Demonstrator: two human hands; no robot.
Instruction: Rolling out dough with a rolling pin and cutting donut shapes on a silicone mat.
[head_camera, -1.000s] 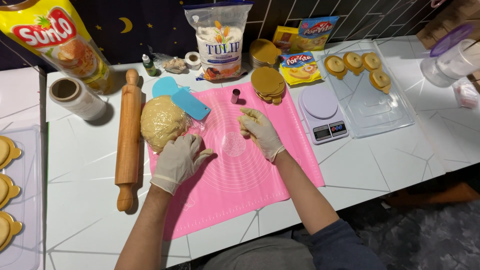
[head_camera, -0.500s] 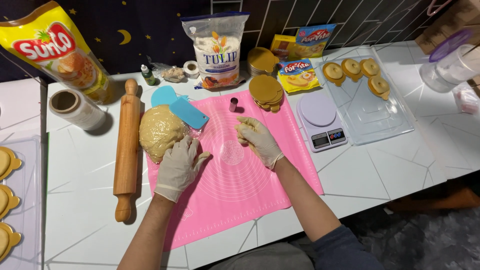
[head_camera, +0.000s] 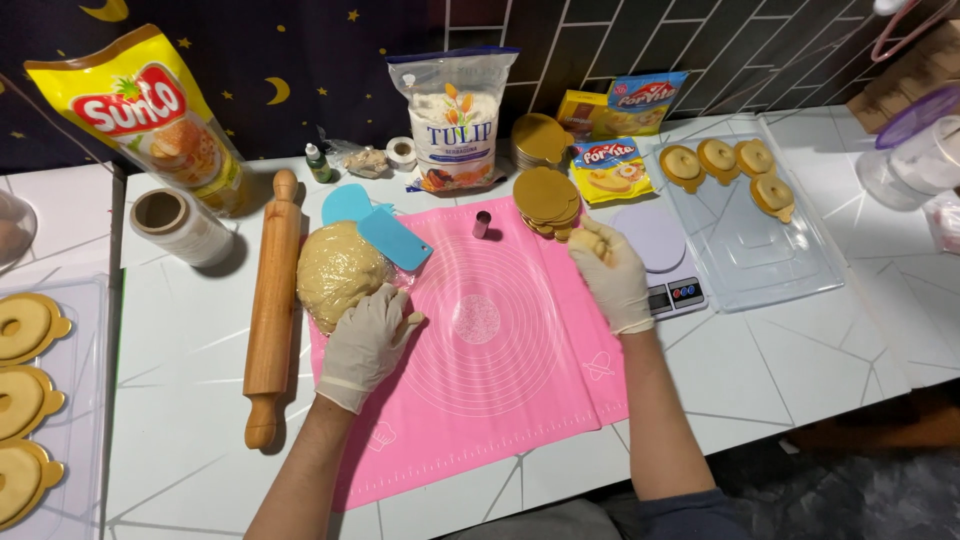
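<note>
On a white tiled table (head_camera: 180, 330), the gloved left hand (head_camera: 365, 345) rests half-curled against the pale dough lump (head_camera: 340, 272) on the pink silicone mat (head_camera: 500, 380); the gloved right hand (head_camera: 612, 275) is closed around a small dough piece (head_camera: 588, 243).

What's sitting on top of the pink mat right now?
On the pink mat: a plastic-wrapped dough lump, a blue scraper, a small metal cutter and the left hand. The stack of gold boards overlaps its far edge. The mat under the dough is hidden.

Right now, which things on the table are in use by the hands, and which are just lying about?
In use:
left hand on the dough ball
right hand holding a small dough piece
pink mat

Lying about:
rolling pin
tape roll
flour bag
blue scraper
</note>
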